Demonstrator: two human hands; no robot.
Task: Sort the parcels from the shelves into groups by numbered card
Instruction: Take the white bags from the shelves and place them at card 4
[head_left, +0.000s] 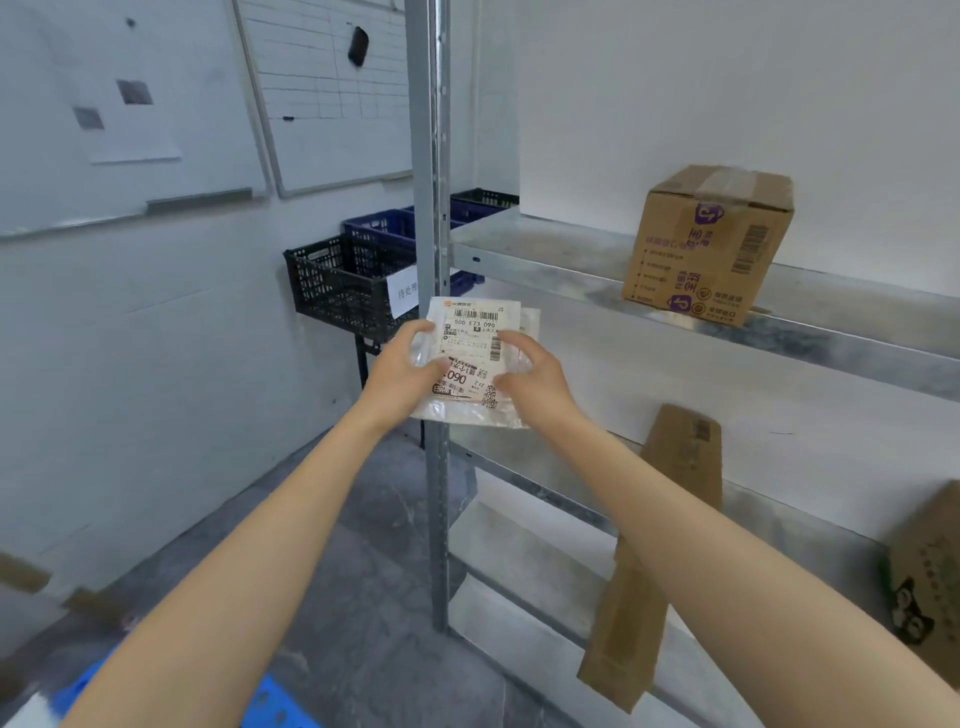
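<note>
A flat clear plastic parcel (475, 332) with a white shipping label, marked 090, is held up in front of the shelf post. My left hand (402, 371) grips its left edge and my right hand (530, 376) grips its right edge. A brown cardboard box (709, 244) with purple print stands on the upper metal shelf (545, 254). A long flat cardboard parcel (660, 545) lies across the lower shelf, partly behind my right forearm. Another cardboard box (927, 566) shows at the right edge.
The grey shelf upright (434, 156) stands just behind the held parcel. A black crate (343, 280) with a white tag and blue crates (387, 226) sit on a stand by the wall. A blue crate (280, 701) lies at the bottom. Whiteboards hang on the left wall.
</note>
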